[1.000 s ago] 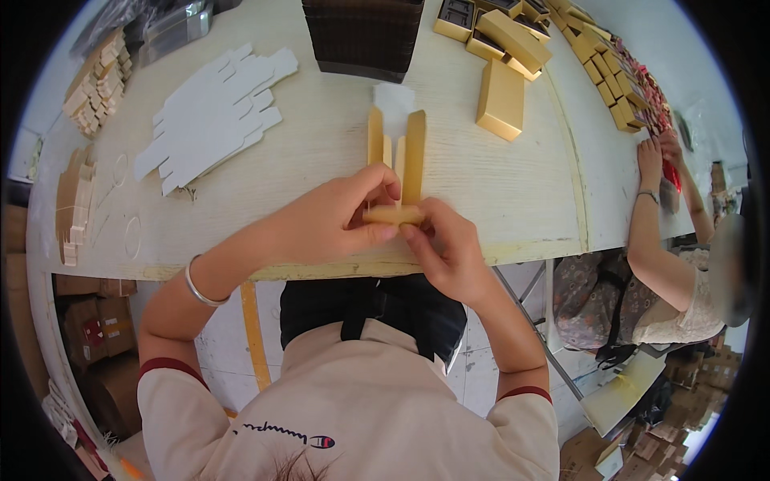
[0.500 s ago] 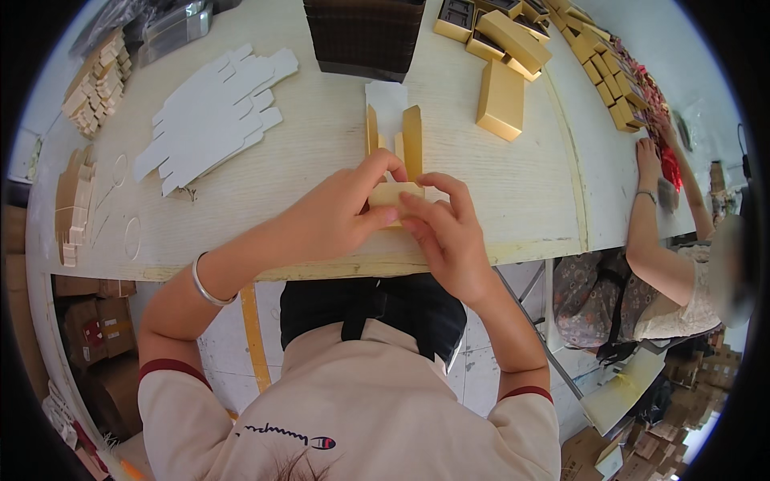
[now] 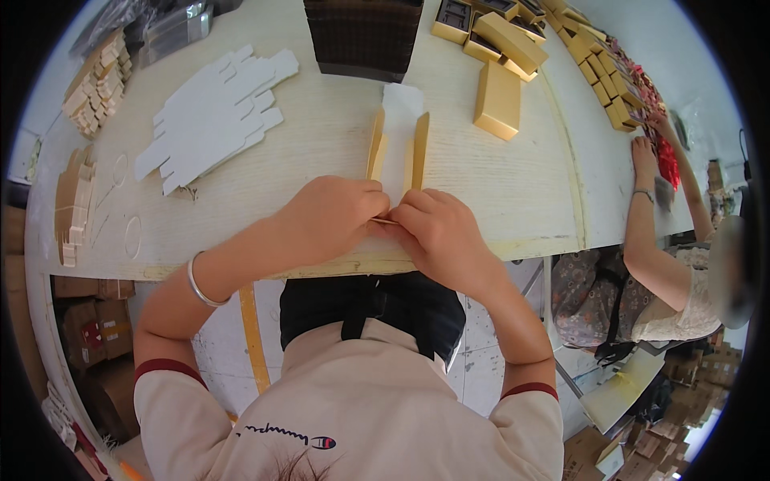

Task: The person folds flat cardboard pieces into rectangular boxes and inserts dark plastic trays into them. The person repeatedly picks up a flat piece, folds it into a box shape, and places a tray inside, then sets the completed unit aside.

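I'm seeing a gold cardboard box blank (image 3: pixel 399 152) lying on the pale wood counter (image 3: pixel 321 136), close to its near edge. Its white inner face is turning upward, and two long gold side flaps are standing up on edge, roughly parallel, running away from me. The near end is sitting pinched between my left hand (image 3: pixel 333 216) and right hand (image 3: pixel 437 232), so that part is mostly hidden under the fingers (image 3: pixel 401 215).

Box blank (image 3: pixel 397 152) behind both hands (image 3: pixel 385 220)
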Available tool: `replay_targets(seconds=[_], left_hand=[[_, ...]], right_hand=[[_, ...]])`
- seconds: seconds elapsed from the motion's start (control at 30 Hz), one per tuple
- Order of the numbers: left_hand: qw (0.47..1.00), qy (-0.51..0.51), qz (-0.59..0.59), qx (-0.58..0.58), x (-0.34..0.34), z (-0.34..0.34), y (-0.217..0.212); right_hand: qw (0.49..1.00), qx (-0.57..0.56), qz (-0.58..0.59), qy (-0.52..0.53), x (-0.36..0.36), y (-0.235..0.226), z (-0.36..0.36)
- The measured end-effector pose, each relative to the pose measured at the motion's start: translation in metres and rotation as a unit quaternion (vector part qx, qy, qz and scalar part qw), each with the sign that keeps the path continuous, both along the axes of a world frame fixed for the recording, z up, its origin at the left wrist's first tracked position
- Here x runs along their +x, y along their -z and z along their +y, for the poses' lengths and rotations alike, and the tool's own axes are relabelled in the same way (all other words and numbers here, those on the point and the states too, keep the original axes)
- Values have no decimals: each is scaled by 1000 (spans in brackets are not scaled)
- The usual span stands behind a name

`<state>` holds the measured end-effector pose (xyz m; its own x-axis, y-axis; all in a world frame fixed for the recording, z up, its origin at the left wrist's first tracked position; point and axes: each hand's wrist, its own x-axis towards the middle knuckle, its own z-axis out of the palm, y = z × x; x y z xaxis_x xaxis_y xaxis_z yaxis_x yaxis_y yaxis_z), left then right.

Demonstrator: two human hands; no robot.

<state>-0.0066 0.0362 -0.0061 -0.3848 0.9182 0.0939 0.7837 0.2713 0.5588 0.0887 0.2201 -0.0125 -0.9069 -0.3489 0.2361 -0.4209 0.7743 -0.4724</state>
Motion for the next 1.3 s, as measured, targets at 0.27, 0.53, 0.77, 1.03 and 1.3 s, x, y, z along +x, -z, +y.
replay_targets(seconds=[0.27,0.53,0.77,1.03,1.3], left_hand=[[972,58,225,3,-36,-23,-28],[994,-1,106,34,5,-18,-12],[995,70,-72,-1,-14,-19,-7],[996,58,62,35,-29,-20,-4],[995,51,2,82,-30,-15,9]], right_hand=[[988,92,101,74,-12,-6,46],[989,-126,70,33,16,-26,-5],[997,-72,-11,-3,8,-16,23],[996,-68,-18,-51,-8,-10,31],[997,-32,59,-48,-24,-4,20]])
